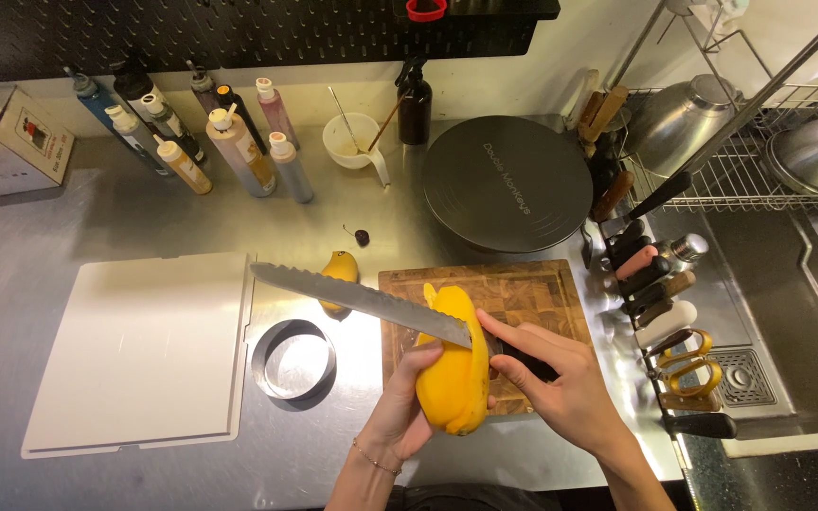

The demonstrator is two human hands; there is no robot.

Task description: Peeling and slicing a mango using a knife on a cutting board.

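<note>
My left hand grips a yellow mango from below and holds it upright over the wooden cutting board. My right hand is closed around the black handle of a long serrated knife. The blade points left and its heel rests against the mango's upper side. A cut yellow mango piece lies on the steel counter just left of the board, behind the blade.
A white plastic board and a metal ring mould lie to the left. Squeeze bottles, a small white bowl, a dark round turntable and a cherry stand behind. A knife rack and sink are right.
</note>
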